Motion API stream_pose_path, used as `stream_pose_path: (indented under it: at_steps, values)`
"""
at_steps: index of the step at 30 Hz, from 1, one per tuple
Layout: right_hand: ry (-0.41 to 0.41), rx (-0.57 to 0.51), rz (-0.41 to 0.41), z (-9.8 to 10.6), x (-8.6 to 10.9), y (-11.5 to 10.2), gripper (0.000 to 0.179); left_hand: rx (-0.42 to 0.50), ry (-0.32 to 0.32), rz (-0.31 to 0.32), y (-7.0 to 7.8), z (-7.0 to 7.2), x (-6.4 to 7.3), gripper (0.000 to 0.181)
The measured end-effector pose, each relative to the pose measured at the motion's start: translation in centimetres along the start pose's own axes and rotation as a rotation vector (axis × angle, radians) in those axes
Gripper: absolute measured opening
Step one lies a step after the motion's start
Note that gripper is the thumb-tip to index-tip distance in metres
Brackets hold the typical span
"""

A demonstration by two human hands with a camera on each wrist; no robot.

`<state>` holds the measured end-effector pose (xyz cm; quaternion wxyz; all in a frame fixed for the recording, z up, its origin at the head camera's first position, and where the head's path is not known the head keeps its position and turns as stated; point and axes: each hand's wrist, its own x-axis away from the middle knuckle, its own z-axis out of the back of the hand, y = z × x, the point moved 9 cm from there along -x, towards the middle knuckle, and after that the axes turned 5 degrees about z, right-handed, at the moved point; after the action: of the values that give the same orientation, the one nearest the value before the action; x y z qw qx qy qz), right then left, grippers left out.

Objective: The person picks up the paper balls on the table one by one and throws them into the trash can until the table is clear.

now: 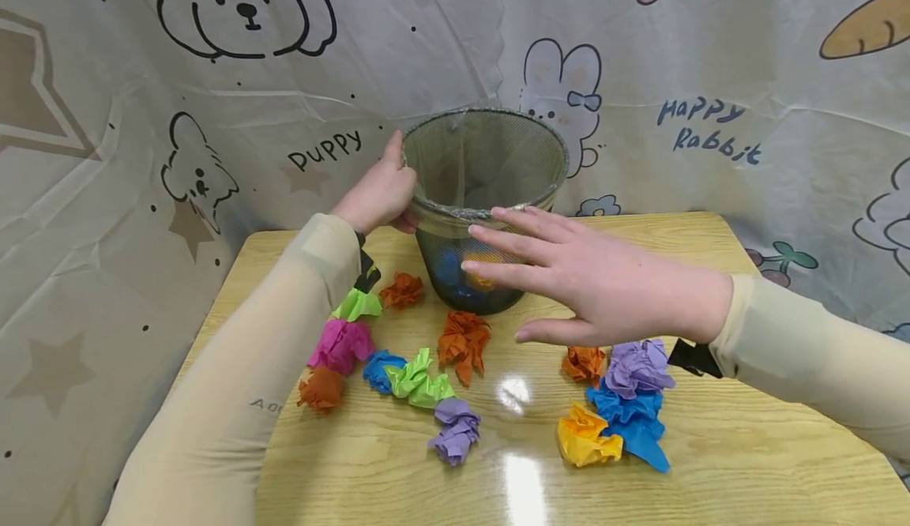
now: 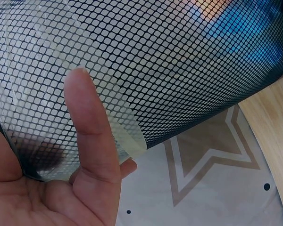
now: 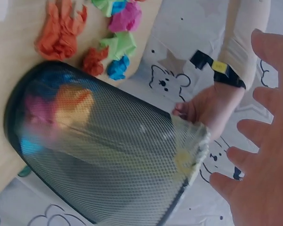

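1. The person's left hand is holding a dark, round, metal-mesh wastebasket at the left of its rim; this grip is closing narrowly on the edge, and one finger is lying against the outer mesh.
2. The wastebasket is standing upright on the pale wood-grain worktop, and a thin, clear plastic liner is folding over its rim.
3. The person's right hand is hovering at the wastebasket's near right side, its grip spreading wide and holding nothing.
4. Inside the wastebasket, a crumpled blue paper ball and a crumpled yellow-orange paper ball are showing through the mesh near the bottom.
5. Just left of the wastebasket's base, a crumpled orange paper ball is lying; farther left, a crumpled pink paper ball is resting.
6. In front of the wastebasket, a crumpled, elongated rust-orange paper piece is lying.
7. To the wastebasket's front right, crumpled purple paper, crumpled bright-blue paper and crumpled yellow paper are clustering.
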<state>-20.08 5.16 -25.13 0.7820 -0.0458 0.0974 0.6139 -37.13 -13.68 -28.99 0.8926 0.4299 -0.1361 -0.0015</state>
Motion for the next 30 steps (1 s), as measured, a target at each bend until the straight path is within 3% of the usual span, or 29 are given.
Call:
stream_pose_path:
  at_steps: [7,14,20,30]
  values:
    - [-0.121,-0.1,-0.023,-3.6,2.0,-1.1,0.079,0.011,-0.009,0.006,-0.4,0.0,0.0,0.071]
    - [-0.282,-0.239,-0.028,-9.5,4.0,-3.1,0.08,0.013,-0.009,-0.001,-0.4,0.1,-0.2,0.072]
    - [-0.387,-0.259,-0.003,-13.7,5.9,-5.2,0.073,0.014,-0.008,0.003,-0.5,0.0,-0.1,0.072]
    - [-0.434,-0.22,0.012,-16.5,7.7,-6.3,0.069,0.009,-0.004,-0.008,-0.3,0.0,-0.2,0.072]
